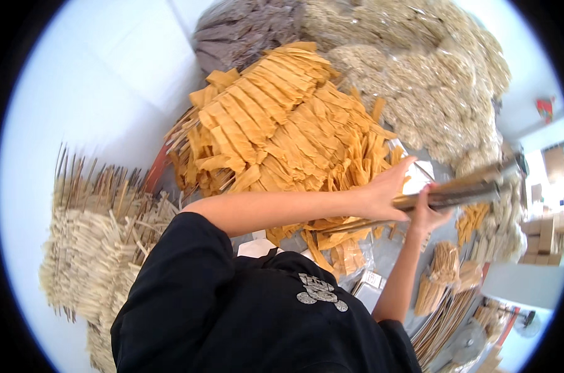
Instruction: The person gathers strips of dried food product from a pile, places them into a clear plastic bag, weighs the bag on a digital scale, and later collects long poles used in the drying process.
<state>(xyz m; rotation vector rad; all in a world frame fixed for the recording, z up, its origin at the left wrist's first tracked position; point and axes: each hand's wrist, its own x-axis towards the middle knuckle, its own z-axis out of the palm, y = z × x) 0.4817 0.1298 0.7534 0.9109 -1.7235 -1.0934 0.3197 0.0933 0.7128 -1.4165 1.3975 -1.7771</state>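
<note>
Right of the middle, a long bundle of brown sticks [465, 194] with a dark, shiny outer part lies across both my hands. My right hand [428, 216] grips it from below, thumb over the near side. Just left of that, my left hand [381, 194] is around the bundle with its thumb raised and apart; its fingertips are partly hidden. Thin stick ends [350, 227] come out below my left hand. Directly beyond my arms lies a big heap of orange-yellow, flat, crinkled strips [294, 130], some on sticks.
Pale stick-ended bundles [89, 248] are stacked against the wall at left. Behind the orange heap rise a beige fibrous pile [418, 93] and a grey-brown pile [244, 34]. At lower right are tan bundles [440, 273], long sticks [446, 326] and a fan [530, 320]. Cardboard boxes [543, 239] stand farther right.
</note>
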